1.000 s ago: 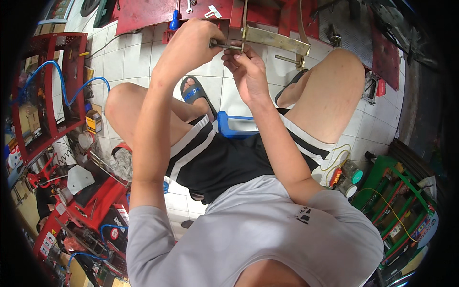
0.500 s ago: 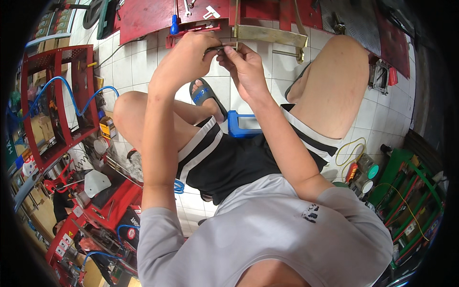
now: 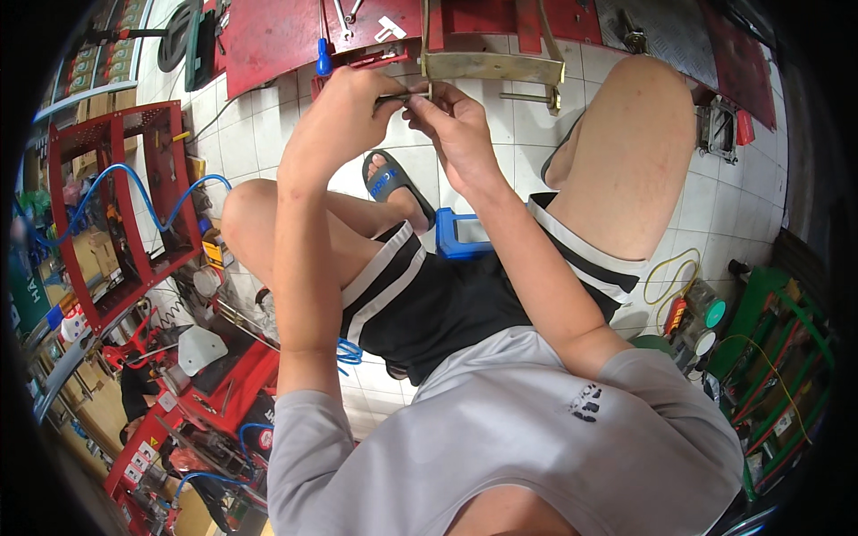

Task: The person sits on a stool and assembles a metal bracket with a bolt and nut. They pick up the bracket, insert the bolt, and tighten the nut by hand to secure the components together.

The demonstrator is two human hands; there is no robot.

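Note:
A thin dark rod-like piece (image 3: pixel 393 96) is pinched in the fingers of my left hand (image 3: pixel 344 112). Its far end reaches the lower left corner of a brass-coloured metal frame (image 3: pixel 492 67). My right hand (image 3: pixel 460 134) is closed at that same corner, thumb in front and fingers around the frame's small end tab. What exactly the right fingertips grip is hidden. A short rod (image 3: pixel 525 97) sticks out along the frame's lower right side.
The frame rests by a red work surface (image 3: pixel 268 45) holding a blue-handled screwdriver (image 3: pixel 323 58), wrenches (image 3: pixel 343 27) and a white T-shaped piece (image 3: pixel 390 29). A blue plastic object (image 3: pixel 447 237) lies between my legs. Red racks (image 3: pixel 116 214) stand left, a green rack (image 3: pixel 760 357) right.
The whole view has shifted slightly. Both hands stay at the frame's lower left corner with nearly the same grip, the thin dark piece still in the left fingers.

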